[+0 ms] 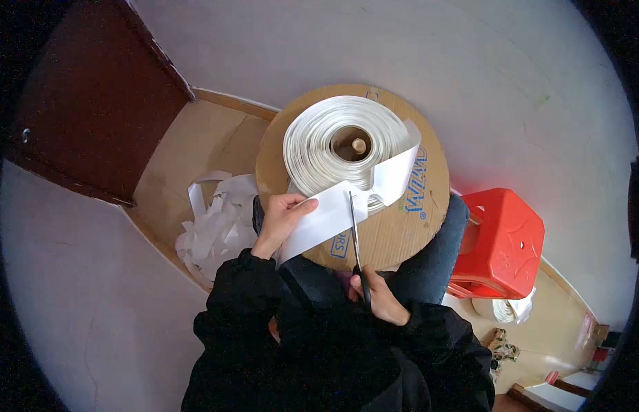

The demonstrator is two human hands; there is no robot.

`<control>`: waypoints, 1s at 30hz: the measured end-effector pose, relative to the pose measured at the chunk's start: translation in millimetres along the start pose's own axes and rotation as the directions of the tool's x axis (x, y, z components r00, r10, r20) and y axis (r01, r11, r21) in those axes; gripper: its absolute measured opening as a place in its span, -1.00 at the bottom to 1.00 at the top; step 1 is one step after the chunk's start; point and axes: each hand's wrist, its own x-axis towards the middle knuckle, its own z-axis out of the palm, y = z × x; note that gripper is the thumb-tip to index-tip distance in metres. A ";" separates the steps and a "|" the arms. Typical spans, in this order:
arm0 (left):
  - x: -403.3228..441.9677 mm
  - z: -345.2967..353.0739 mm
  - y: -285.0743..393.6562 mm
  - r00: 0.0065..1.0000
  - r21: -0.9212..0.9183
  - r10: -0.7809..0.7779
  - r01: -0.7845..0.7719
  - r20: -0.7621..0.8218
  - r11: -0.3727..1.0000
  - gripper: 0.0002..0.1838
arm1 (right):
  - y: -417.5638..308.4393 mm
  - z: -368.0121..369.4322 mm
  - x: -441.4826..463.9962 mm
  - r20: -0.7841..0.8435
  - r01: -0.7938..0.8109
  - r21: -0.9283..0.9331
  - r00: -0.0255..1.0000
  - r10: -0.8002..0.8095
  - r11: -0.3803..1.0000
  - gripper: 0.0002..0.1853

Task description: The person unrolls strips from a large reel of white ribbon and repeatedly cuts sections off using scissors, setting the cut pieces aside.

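Note:
A thick roll of white strip material point(312, 137) lies flat on a round cardboard-topped stand point(429, 192). Its free end, a white strip point(312, 230), comes off the roll toward me. My left hand point(286, 218) pinches that strip between thumb and fingers, left of the roll's near edge. In my right hand point(378, 294) is a pair of scissors point(356, 247) with black handles, fingers wrapped round them. The blades point away from me and lie across the strip near its right part. Whether the blades are closed or slightly apart I cannot tell.
On the floor at the left is a heap of loose white strips point(223, 220). A red plastic stool point(508, 240) stands at the right, with another white roll point(494, 309) beside it. A wall point(512, 89) rises behind the stand; a dark brown door point(93, 96) is at upper left.

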 end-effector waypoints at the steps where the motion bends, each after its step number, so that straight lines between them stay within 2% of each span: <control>1: 0.0 -0.3 -0.4 1.000 0.007 0.001 -0.001 -0.003 1.000 -0.82 | 1.1 -0.4 -0.5 -0.006 0.000 -0.023 1.000 0.000 1.000 -0.51; 12: -3.5 -0.5 2.9 1.000 0.024 0.012 -0.013 0.026 1.000 -0.83 | -2.4 -7.7 9.3 0.044 -0.017 0.051 0.999 0.015 0.999 -0.44; 18: -4.0 -0.5 0.1 1.000 0.015 0.022 -0.023 0.015 1.000 -0.84 | -8.1 -8.9 8.0 0.049 0.004 -0.018 0.999 -0.003 1.000 -0.42; 22: -6.0 -0.4 3.8 0.999 0.054 -0.007 0.004 0.053 0.999 -0.84 | -6.1 -9.0 10.1 0.030 -0.027 0.043 0.999 0.025 0.999 -0.47; 27: -6.7 0.1 2.2 0.999 0.012 0.008 -0.008 0.036 1.000 -0.85 | -21.4 -14.7 11.9 0.049 -0.051 -0.003 0.998 0.051 0.999 -0.54; 30: -5.1 -3.0 4.6 0.997 0.066 0.071 -0.072 0.026 0.995 -0.85 | -17.2 -13.9 11.6 0.062 0.006 0.054 0.998 -0.010 0.999 -0.59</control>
